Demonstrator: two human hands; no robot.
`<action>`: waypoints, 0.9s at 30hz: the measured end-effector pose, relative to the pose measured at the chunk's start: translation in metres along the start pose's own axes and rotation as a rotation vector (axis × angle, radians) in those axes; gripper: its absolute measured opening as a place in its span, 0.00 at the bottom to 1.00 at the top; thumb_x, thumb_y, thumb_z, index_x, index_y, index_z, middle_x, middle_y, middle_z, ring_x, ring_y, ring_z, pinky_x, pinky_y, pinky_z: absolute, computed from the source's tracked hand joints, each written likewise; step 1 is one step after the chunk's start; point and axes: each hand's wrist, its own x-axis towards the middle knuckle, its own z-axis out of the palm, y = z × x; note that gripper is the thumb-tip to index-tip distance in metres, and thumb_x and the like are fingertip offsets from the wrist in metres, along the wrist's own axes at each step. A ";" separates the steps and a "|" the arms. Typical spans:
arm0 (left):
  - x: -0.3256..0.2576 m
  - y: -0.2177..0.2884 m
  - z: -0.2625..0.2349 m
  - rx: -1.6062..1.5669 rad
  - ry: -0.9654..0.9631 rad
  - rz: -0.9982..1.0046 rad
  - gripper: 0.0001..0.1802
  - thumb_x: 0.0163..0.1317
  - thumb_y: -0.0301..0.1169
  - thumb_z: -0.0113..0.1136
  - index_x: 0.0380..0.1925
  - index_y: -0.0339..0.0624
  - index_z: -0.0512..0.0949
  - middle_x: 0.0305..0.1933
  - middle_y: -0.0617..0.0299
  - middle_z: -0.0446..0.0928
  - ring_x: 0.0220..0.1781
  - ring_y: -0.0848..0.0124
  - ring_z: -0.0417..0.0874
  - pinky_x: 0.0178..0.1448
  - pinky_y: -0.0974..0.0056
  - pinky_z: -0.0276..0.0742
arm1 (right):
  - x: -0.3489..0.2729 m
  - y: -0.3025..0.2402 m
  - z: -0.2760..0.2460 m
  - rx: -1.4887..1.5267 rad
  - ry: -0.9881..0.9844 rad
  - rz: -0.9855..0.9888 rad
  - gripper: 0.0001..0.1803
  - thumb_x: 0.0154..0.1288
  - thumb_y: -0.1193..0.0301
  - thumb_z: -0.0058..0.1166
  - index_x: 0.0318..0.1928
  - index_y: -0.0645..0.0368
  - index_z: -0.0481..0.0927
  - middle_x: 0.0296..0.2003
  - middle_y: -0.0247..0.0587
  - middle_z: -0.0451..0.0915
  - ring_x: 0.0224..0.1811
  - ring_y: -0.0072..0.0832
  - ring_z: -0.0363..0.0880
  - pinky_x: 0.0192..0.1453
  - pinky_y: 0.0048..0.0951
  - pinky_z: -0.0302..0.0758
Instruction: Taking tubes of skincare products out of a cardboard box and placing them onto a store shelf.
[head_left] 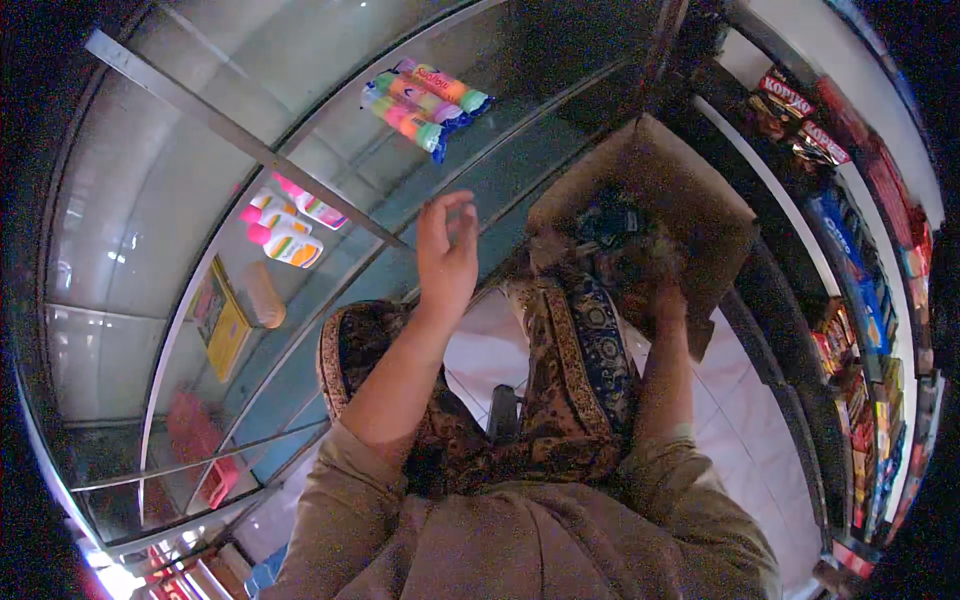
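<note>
Left hand is raised, empty, fingers loosely curled with the thumb apart, hovering in front of the glass display cabinet and touching nothing. Right hand is down inside the open brown cardboard box that rests on the lap. It is dark in there and the fingers are hidden, so I cannot tell whether it grips anything. Contents of the box are dark and blurred; no item can be named.

Risks, as a judgement: the box sits tilted on the patterned cloth over the knees with only the right hand on it, so a pull from inside could tip it toward the white tiled floor. The left hand is near the glass and the metal frame bar; a quick swing could knock them.

Position: the box is right of and slightly above the left hand, apart from it; the right hand is in it. Inside the cabinet, the bundle of multicoloured tube packs lies above the left hand, and the pink-and-white bottles lie left of it, both behind glass. Snack shelves run along the far right.
</note>
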 end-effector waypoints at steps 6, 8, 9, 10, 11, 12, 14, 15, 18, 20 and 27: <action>0.043 -0.028 -0.005 0.424 0.160 0.399 0.22 0.52 0.33 0.56 0.47 0.41 0.65 0.54 0.50 0.63 0.57 0.52 0.61 0.61 0.51 0.52 | 0.030 -0.102 -0.092 0.378 -0.478 0.133 0.24 0.64 0.61 0.32 0.58 0.57 0.60 0.57 0.46 0.62 0.57 0.38 0.61 0.58 0.37 0.62; 0.061 -0.039 -0.011 0.637 0.210 0.363 0.34 0.48 0.39 0.59 0.55 0.46 0.58 0.59 0.46 0.57 0.62 0.48 0.54 0.63 0.48 0.47 | 0.030 -0.104 -0.092 0.478 -0.614 0.174 0.24 0.64 0.61 0.32 0.58 0.57 0.61 0.57 0.45 0.62 0.57 0.37 0.61 0.58 0.37 0.62; 0.071 -0.042 -0.010 0.630 0.208 0.362 0.34 0.48 0.39 0.59 0.55 0.46 0.58 0.59 0.46 0.57 0.62 0.48 0.54 0.63 0.48 0.47 | 0.025 -0.093 -0.081 0.281 -0.617 0.047 0.23 0.64 0.62 0.34 0.57 0.57 0.62 0.55 0.45 0.64 0.56 0.37 0.62 0.57 0.36 0.62; 0.080 -0.045 -0.010 0.705 0.142 0.337 0.38 0.47 0.41 0.60 0.57 0.49 0.55 0.60 0.43 0.53 0.62 0.46 0.53 0.63 0.47 0.46 | 0.020 -0.083 -0.067 0.085 -0.616 -0.081 0.23 0.63 0.62 0.35 0.56 0.57 0.63 0.54 0.45 0.66 0.54 0.36 0.64 0.55 0.36 0.63; 0.088 -0.047 -0.008 0.776 0.075 0.313 0.41 0.46 0.43 0.60 0.59 0.52 0.52 0.61 0.40 0.50 0.62 0.45 0.51 0.63 0.46 0.45 | 0.015 -0.071 -0.050 0.080 -0.618 -0.076 0.23 0.63 0.62 0.35 0.56 0.57 0.63 0.54 0.45 0.66 0.54 0.36 0.64 0.55 0.36 0.63; 0.094 -0.051 -0.004 0.766 0.074 0.315 0.41 0.46 0.43 0.60 0.59 0.52 0.52 0.61 0.40 0.50 0.62 0.45 0.51 0.63 0.46 0.45 | 0.009 -0.058 -0.030 0.193 -0.696 -0.035 0.22 0.62 0.63 0.37 0.54 0.57 0.65 0.52 0.45 0.67 0.53 0.36 0.65 0.54 0.35 0.64; 0.104 -0.061 0.012 0.798 0.023 0.137 0.43 0.45 0.45 0.60 0.61 0.57 0.49 0.62 0.39 0.49 0.63 0.45 0.50 0.63 0.46 0.45 | -0.002 -0.026 0.004 0.412 -0.834 0.066 0.19 0.59 0.65 0.41 0.50 0.58 0.69 0.49 0.45 0.70 0.50 0.37 0.67 0.52 0.34 0.65; 0.104 -0.061 0.014 0.796 0.018 0.134 0.43 0.45 0.45 0.60 0.61 0.57 0.49 0.62 0.39 0.49 0.63 0.45 0.50 0.63 0.46 0.45 | -0.004 -0.026 0.009 0.534 -0.911 0.106 0.18 0.57 0.66 0.43 0.48 0.59 0.71 0.48 0.45 0.72 0.49 0.37 0.68 0.51 0.34 0.65; 0.103 -0.067 0.004 0.827 0.155 0.143 0.39 0.43 0.41 0.63 0.57 0.51 0.56 0.57 0.43 0.59 0.62 0.48 0.53 0.63 0.48 0.49 | -0.009 -0.049 0.002 0.785 -0.911 0.140 0.16 0.55 0.67 0.46 0.44 0.60 0.74 0.44 0.45 0.74 0.47 0.37 0.69 0.49 0.33 0.66; 0.108 -0.069 -0.018 0.605 0.169 0.221 0.31 0.41 0.34 0.64 0.47 0.44 0.64 0.50 0.46 0.66 0.59 0.49 0.57 0.61 0.52 0.54 | 0.000 -0.068 -0.019 0.907 -0.829 0.129 0.15 0.55 0.67 0.46 0.42 0.61 0.75 0.43 0.45 0.74 0.46 0.37 0.70 0.48 0.33 0.67; 0.101 -0.064 -0.015 0.537 0.458 0.240 0.21 0.41 0.34 0.64 0.33 0.37 0.68 0.39 0.49 0.70 0.47 0.55 0.67 0.52 0.55 0.63 | -0.002 -0.061 -0.023 0.880 -0.702 0.327 0.24 0.60 0.62 0.41 0.55 0.59 0.60 0.54 0.45 0.60 0.58 0.38 0.54 0.60 0.33 0.54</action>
